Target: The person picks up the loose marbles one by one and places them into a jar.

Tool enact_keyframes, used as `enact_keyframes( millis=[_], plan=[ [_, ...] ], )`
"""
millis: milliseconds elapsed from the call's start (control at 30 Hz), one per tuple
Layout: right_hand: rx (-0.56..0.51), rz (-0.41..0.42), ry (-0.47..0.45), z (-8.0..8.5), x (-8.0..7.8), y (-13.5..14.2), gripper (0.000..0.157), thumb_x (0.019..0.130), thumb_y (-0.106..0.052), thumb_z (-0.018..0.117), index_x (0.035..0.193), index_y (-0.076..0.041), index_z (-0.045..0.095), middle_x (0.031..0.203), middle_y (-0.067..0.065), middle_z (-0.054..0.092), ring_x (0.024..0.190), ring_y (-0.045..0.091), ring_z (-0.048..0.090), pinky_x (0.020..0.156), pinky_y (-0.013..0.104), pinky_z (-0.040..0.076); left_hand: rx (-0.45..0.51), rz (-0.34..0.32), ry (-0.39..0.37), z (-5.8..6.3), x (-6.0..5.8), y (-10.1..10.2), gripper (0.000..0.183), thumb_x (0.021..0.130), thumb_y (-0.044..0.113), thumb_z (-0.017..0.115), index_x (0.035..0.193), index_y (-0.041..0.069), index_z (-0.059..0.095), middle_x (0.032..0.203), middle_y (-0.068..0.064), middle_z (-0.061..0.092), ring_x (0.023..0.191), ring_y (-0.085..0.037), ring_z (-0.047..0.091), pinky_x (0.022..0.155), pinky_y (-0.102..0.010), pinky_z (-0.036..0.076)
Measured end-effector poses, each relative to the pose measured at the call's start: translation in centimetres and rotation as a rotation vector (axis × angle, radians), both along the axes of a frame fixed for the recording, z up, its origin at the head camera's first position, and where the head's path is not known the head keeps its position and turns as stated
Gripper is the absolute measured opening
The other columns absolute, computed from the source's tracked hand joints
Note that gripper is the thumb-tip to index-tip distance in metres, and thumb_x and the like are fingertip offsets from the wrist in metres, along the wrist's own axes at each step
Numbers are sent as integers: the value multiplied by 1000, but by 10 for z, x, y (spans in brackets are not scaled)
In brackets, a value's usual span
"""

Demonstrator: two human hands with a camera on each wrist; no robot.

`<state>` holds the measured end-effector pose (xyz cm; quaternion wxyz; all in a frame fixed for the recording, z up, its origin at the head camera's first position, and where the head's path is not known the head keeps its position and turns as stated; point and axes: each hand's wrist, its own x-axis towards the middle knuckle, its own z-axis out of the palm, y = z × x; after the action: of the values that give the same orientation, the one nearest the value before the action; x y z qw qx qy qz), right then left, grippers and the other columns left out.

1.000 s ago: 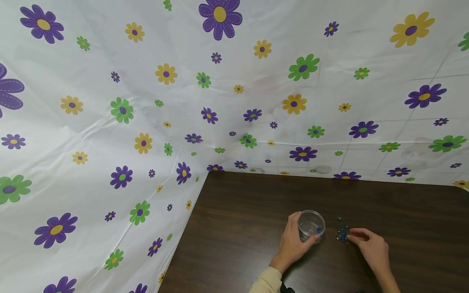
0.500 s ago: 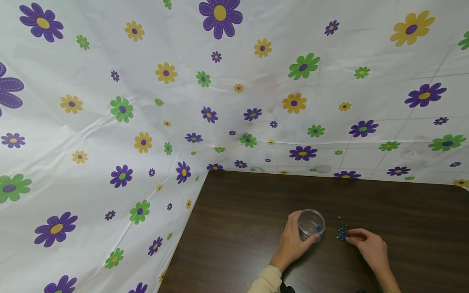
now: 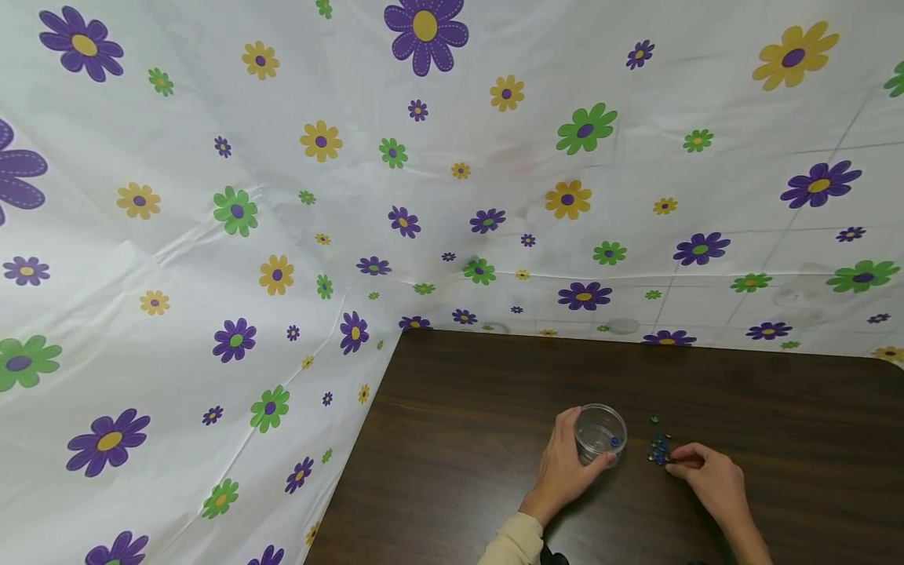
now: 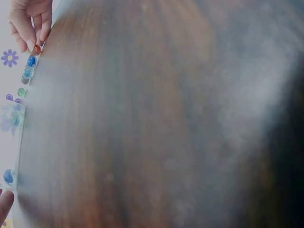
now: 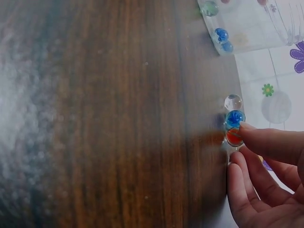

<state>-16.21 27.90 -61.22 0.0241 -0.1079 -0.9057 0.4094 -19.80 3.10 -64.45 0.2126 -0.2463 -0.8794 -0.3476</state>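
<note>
Flowered sheet (image 3: 431, 188) behind table (image 3: 459, 424), cup (image 3: 596, 431), marbles (image 3: 660, 449)

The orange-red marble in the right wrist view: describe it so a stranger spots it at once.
Follow the dark wood table to the right hand. By the thumb tip sits the orange-red marble, just below a blue marble. Its colour sets it apart from that and the clear marble above.

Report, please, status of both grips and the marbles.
Left grip holds clear round cup, coloured glass marbles inside. Right grip apparently pinches orange-red glass marble. Blue glass marble close beside, possibly in the way.
</note>
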Motion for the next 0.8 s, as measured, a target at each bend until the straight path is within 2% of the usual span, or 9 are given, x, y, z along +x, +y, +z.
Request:
enact_keyframes(
  millis=[167,333,533,800],
  plan=[
    [23,21,22,-3,0,1,13,84,-12,84,88,-3,76,81,7,76,72,18,69,70,35,46,9,-5,-4,0,0,0,83,90,46,79,152,8,39,148,-3,47,127,-16,57,95,-30,52],
    [44,34,34,-5,-1,2,11,84,-13,84,86,-6,76,79,4,75,70,15,67,69,35,45,5,-3,27,-1,-1,0,83,89,45,79,151,7,40,147,-2,48,126,-16,58,95,-29,51],
    [36,45,15,-4,-1,2,10,87,-13,82,86,-5,76,79,5,75,72,20,67,72,43,46,2,-1,27,-1,-1,0,83,89,45,79,151,7,40,147,-1,47,126,-15,58,94,-29,52],
    [37,59,-10,-2,-2,2,11,89,-16,81,87,-6,77,80,5,75,74,20,66,72,41,46,3,-1,37,-2,0,-1,83,89,45,80,151,6,40,146,-2,48,127,-15,58,95,-29,51]
  ],
)
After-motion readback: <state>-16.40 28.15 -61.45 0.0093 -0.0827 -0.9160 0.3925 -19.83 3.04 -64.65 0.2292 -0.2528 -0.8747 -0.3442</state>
